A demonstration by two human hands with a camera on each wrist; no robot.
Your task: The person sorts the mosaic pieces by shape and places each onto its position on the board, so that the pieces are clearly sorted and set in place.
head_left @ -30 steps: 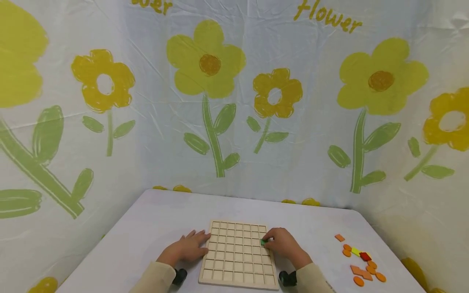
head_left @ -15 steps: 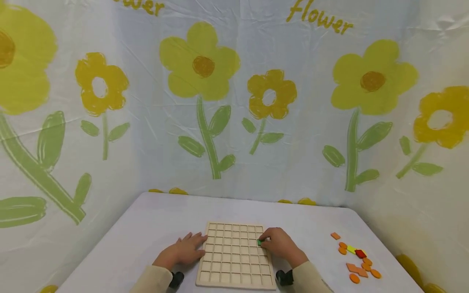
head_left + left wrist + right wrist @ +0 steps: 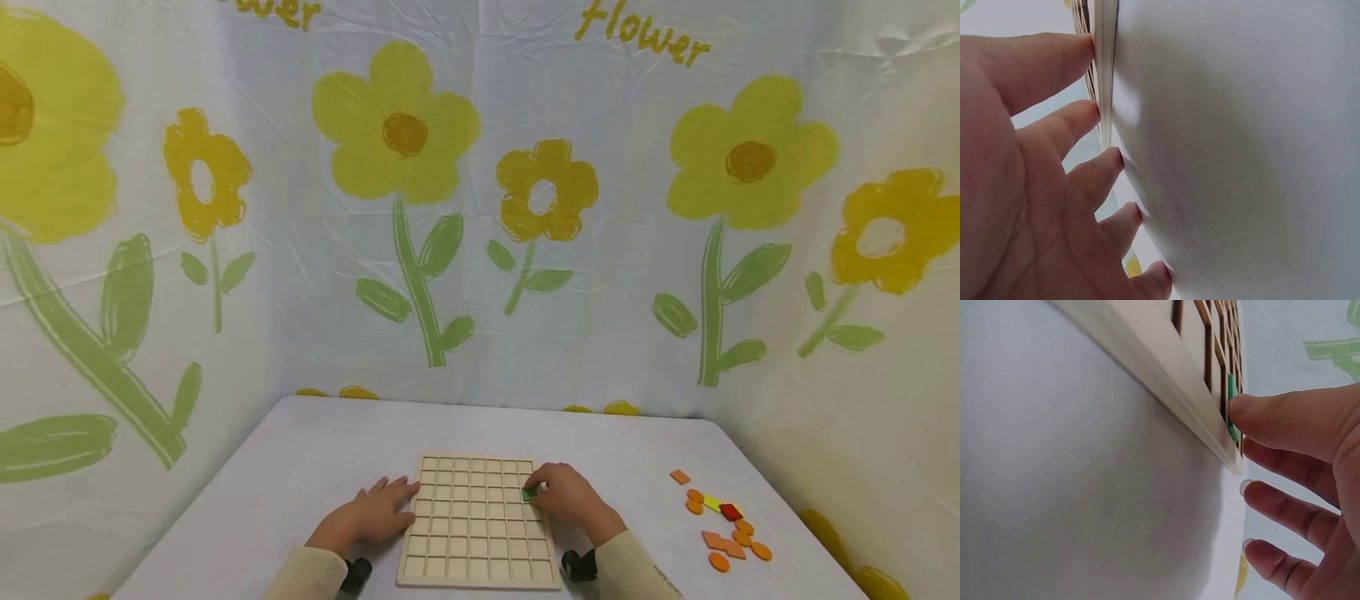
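A pale wooden board with a grid of square recesses lies on the table in front of me. My left hand has its fingers spread at the board's left side. In the left wrist view, the thumb and index finger touch the board's edge, and the other fingertips rest on the tabletop. With thumb and index finger, my right hand pinches a small green tile at a recess in the board's right column. The right wrist view has the thumb on the green tile, tilted in the recess; its far side is hidden.
To the right lie loose flat pieces: orange discs, orange diamonds, a red piece and a yellow one. A flower-printed cloth hangs behind the white table.
The whole head view has shifted slightly to the left. My left hand stays at the board's edge, and my right hand stays on the green tile, with little visible movement.
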